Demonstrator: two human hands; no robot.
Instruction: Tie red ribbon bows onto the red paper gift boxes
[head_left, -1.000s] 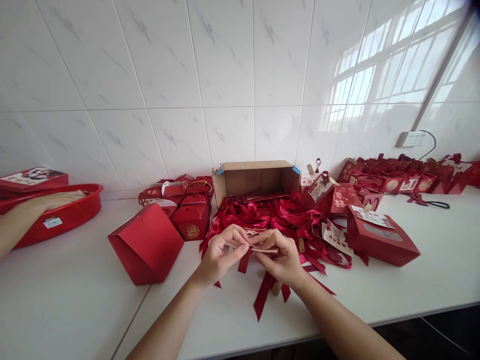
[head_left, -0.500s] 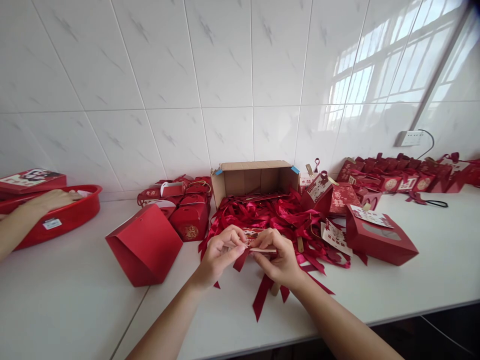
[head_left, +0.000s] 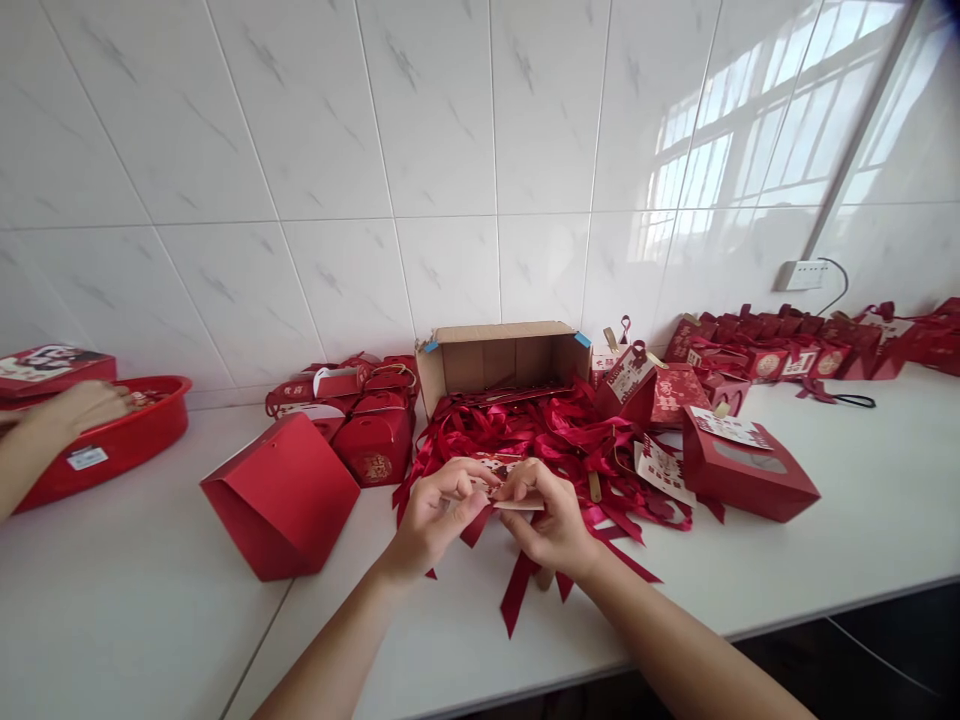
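My left hand and my right hand meet in front of a heap of dark red ribbons. Both are closed, thumbs against fingertips, pinching a small paper tag whose pale edge shows at the right fingers. A red ribbon end hangs below the left fingertips. Just behind the fingers a printed red-and-white card is partly hidden; whether it joins the tag I cannot tell. The ribbons spill from an open cardboard box lying against the wall.
To the left are a plain red gift box and several small red boxes. A co-worker's hand reaches over a red basin. At right stand a windowed red box and rows of red boxes.
The view has shifted slightly, so the scene sits a little further left. My fingers stay pinched on the tag with small movements. The co-worker's hand still reaches over the basin.
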